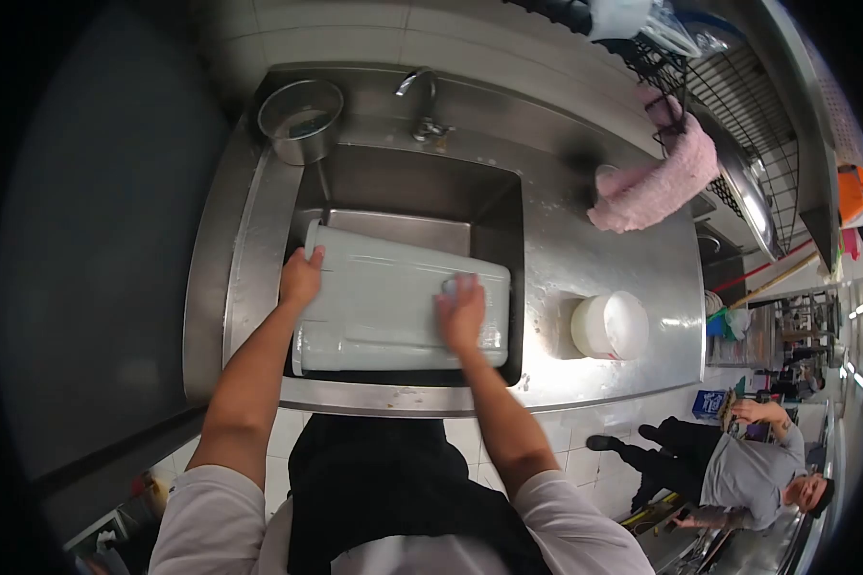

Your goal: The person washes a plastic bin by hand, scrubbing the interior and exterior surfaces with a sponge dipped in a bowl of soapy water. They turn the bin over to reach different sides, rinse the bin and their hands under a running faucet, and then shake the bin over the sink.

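A large white plastic bin [384, 302] lies on its side across the steel sink [403, 182], its rimmed end to the left. My left hand [302, 276] grips that rim, fingers closed over its edge. On the bin's upper side, towards its right end, rests my right hand [462, 314], slightly blurred. Its fingers are bent around a small pale item [450, 286], mostly hidden, whose kind I cannot make out. The faucet [424, 105] stands behind the sink, with no water visible from it.
A round metal pot [302, 123] sits at the sink's back left corner. On the right counter stands a white tub [609, 326] with whitish contents. A pink towel [657, 182] hangs from a rack. Another person [753, 465] is farther off at right.
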`<state>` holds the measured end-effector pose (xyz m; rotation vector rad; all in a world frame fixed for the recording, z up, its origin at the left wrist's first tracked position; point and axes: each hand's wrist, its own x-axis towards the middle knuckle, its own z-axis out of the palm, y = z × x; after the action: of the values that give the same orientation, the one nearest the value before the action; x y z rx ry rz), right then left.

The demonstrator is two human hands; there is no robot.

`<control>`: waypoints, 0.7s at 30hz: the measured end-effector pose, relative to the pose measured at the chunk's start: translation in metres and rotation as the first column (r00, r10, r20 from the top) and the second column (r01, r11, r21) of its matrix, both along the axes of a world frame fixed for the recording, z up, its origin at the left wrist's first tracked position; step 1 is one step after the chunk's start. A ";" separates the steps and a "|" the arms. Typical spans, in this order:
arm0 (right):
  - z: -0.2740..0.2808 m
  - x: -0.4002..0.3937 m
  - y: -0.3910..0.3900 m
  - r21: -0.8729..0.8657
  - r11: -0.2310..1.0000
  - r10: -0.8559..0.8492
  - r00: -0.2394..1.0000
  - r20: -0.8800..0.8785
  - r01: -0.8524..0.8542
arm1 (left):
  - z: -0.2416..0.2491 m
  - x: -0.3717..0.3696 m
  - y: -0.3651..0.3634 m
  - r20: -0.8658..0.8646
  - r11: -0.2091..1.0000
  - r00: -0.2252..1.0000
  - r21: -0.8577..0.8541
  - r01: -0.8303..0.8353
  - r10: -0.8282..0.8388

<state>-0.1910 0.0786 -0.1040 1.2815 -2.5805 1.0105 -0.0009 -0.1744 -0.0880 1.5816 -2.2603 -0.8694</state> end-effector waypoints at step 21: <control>0.015 0.119 -0.109 0.162 0.968 0.180 0.981 0.070 -0.189 | 0.005 0.001 0.004 -0.059 0.998 0.998 0.057 0.003 0.000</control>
<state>-0.0721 -0.0300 -0.0895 1.5830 -2.6772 0.8802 0.0000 -0.1707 -0.0831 1.5571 -2.2154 -0.9768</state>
